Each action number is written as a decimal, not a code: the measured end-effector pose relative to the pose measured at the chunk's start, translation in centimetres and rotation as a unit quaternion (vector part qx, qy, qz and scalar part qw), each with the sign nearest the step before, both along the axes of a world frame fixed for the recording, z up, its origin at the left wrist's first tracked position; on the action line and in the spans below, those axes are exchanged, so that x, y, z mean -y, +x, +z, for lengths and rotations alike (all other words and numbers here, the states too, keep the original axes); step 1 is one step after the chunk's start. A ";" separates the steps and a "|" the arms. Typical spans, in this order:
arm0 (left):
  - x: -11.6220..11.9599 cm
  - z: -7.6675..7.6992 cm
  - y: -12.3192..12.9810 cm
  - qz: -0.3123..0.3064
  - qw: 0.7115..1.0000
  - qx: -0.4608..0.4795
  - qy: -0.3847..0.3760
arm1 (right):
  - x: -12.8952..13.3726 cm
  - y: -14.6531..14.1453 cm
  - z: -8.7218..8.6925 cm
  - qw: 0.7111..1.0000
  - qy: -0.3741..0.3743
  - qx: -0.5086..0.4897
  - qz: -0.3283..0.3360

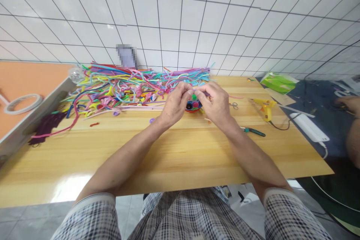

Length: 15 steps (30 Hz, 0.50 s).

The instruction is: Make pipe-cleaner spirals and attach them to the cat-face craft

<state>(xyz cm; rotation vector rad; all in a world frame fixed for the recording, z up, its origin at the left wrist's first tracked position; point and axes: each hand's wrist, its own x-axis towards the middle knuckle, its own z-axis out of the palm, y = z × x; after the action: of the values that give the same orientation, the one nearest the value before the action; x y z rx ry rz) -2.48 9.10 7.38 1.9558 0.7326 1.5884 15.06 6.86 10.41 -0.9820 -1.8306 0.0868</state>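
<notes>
My left hand (176,104) and my right hand (216,105) meet over the middle of the table, fingertips pinched close together. What they pinch is mostly hidden by the fingers. A small green piece (194,97) shows just under the fingertips. Right below the hands sits a small round colourful object (193,105) with dark blue, red and black parts; my fingers cover some of it. A large heap of coloured pipe cleaners (126,86) lies behind and left of my left hand. One purple curled piece (152,120) rests on the wood near my left wrist.
Right of my hands lie scissors (234,105), a yellow glue gun (266,108) with its cord, and green-handled pliers (254,131). A white power strip (309,126) is at the right edge. Another person's hand (348,104) shows far right. A dark purple bundle (49,124) lies left.
</notes>
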 end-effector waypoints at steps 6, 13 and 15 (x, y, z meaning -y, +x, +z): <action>0.9 -0.6 1.3 -0.032 0.992 0.092 -0.076 | 0.5 -1.2 -0.5 0.996 -0.031 -0.080 0.008; 0.8 -0.4 1.4 -0.042 0.991 0.086 -0.092 | 0.3 -0.8 -0.6 0.997 -0.040 -0.066 0.003; 0.6 0.2 0.7 -0.024 0.998 0.035 -0.056 | 0.1 -0.4 -0.3 0.998 -0.038 -0.044 0.005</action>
<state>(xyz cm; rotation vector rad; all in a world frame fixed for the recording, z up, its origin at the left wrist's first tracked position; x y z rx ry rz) -1.76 8.46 7.53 1.8159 0.7251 1.5451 14.63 6.72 10.12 -1.0050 -1.7628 0.2037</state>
